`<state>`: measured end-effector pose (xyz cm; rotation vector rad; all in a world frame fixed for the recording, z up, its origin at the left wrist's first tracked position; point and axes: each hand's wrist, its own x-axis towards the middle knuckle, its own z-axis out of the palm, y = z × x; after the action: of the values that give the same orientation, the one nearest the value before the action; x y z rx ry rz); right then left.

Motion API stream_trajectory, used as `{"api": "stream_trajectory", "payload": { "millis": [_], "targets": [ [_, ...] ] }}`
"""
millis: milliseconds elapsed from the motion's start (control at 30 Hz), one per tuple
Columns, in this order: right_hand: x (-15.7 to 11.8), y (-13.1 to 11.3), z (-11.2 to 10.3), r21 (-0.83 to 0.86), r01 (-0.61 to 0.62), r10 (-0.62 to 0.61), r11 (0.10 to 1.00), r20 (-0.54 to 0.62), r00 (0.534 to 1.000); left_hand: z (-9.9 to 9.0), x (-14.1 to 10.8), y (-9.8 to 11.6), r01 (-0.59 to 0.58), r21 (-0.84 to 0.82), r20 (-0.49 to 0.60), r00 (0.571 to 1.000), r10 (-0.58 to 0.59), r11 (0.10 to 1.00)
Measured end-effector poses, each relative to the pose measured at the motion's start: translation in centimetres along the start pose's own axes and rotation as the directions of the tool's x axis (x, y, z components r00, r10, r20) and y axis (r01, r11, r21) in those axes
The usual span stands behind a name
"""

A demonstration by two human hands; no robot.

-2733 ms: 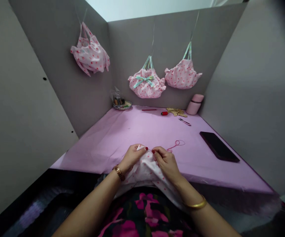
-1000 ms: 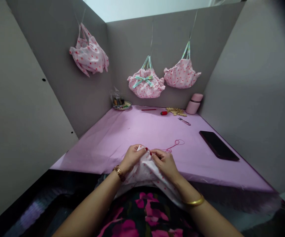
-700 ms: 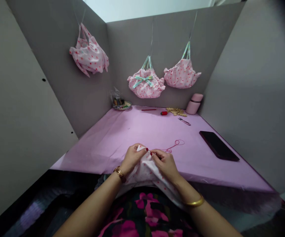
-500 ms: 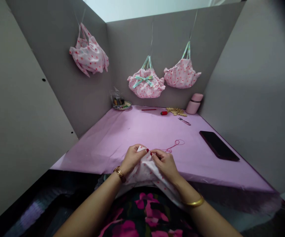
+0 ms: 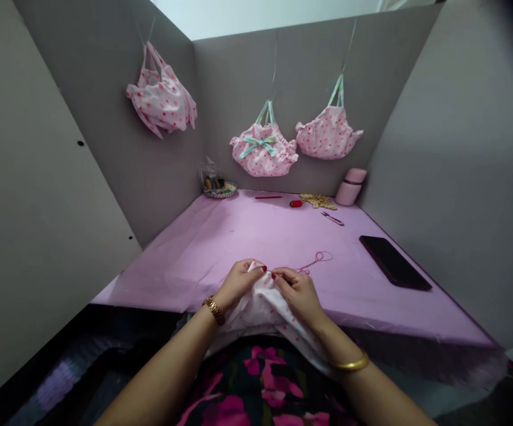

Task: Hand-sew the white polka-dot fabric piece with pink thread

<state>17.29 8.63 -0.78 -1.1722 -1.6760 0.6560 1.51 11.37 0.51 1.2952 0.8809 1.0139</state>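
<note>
White cloth with pink dots (image 5: 267, 305) drapes from my fingers over the table's front edge and my lap. My left hand (image 5: 238, 287) is closed on its upper edge, thumb on top. Close beside it, my right hand (image 5: 299, 294) pinches a thin sliver at the cloth's edge that looks like a sewing needle; the fingers hide most of it. A small gap separates the two thumbs. Pink-red thread (image 5: 316, 259) lies in loose loops on the table just beyond my right hand, its near end hidden behind the fingers.
On the pink-covered table (image 5: 185, 254) lie a phone (image 5: 393, 262), thread snips (image 5: 332, 218), a red thread spool (image 5: 296, 203), a thin red stick (image 5: 267, 197) and wooden pieces (image 5: 318, 201). A pink flask (image 5: 351, 187) and a basket (image 5: 227, 190) stand behind. Dotted bags (image 5: 265, 157) hang by grey panels.
My right fingertips have drawn slightly away from my left thumb, widening the gap between them. The view has shifted a little; the cloth and table items stay put.
</note>
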Motion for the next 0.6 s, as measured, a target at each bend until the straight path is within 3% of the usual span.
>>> {"api": "stream_trajectory", "payload": {
  "millis": [600],
  "targets": [
    [0.14,0.06,-0.19,0.047,-0.008,0.005,0.999,0.054,0.999,-0.4,0.07,0.09,0.059,-0.063,0.074,0.996,-0.055,0.996]
  ]
}}
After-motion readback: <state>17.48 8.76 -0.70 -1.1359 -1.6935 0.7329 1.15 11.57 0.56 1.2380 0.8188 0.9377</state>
